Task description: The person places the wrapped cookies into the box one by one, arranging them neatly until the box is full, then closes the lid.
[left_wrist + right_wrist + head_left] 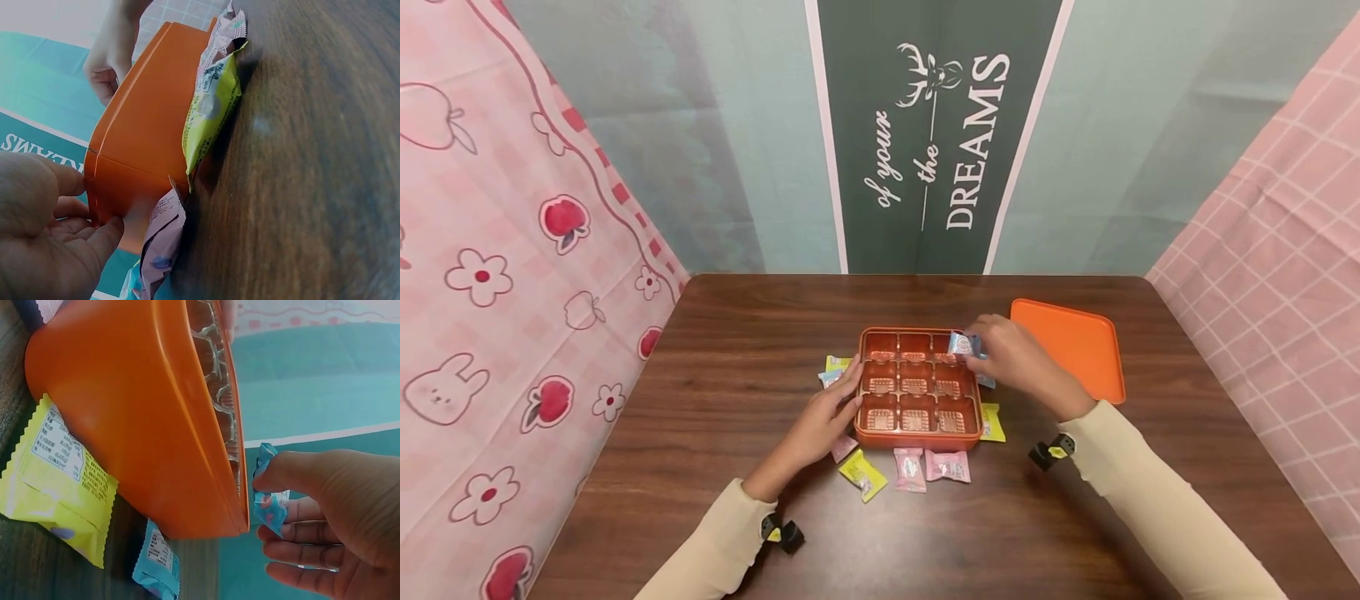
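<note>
An orange box (917, 440) with a clear divided insert stands mid-table. At its back right corner my right hand (1006, 354) pinches a small blue candy packet (962, 343) between thumb and fingers, over the rear right compartment. The right wrist view shows this blue packet (269, 506) just beyond the box rim. My left hand (820, 425) touches the box's left side, its fingertips against the orange wall (140, 112) near the rim, fingers fairly straight. Wrapped candies lie around the box, among them a yellow one (863, 476) and two pink ones (910, 469) in front.
An orange lid (1075, 346) lies at the right behind my right forearm. Another yellow packet (992, 422) and a blue packet (156, 562) sit along the box's right side. More packets lie by its left side, partly covered by my left hand. Fabric hangs behind and beside the table.
</note>
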A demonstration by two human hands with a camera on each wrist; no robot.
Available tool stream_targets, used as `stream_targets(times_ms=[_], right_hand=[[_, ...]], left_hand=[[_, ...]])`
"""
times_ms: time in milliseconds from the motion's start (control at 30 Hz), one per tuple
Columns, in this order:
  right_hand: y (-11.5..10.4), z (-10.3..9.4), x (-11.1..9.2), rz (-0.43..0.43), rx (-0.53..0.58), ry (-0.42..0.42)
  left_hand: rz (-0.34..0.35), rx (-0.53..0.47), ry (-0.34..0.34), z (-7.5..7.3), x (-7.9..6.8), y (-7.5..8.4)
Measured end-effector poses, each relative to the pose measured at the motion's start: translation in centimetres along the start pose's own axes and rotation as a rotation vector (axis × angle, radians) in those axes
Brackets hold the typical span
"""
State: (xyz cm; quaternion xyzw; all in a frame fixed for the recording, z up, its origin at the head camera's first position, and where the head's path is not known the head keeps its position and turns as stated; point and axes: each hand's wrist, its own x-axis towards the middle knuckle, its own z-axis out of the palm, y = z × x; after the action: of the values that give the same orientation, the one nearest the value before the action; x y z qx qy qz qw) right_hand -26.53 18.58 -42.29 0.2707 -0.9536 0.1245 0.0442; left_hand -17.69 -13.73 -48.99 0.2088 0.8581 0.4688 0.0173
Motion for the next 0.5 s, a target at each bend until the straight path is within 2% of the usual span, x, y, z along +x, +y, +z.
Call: stream_targets(times_ms=[267,500], right_hand=[[-0.15,0.30,0.59,-0.013,-0.024,-0.027],[-0.36,0.49,0.91,0.011,-0.035,-0.059]], left_hand=[[0.012,0.008,0.005,0.08,0.06,-0.08],[-0.001,0.013,0.000,0.05,-0.02,-0.03]])
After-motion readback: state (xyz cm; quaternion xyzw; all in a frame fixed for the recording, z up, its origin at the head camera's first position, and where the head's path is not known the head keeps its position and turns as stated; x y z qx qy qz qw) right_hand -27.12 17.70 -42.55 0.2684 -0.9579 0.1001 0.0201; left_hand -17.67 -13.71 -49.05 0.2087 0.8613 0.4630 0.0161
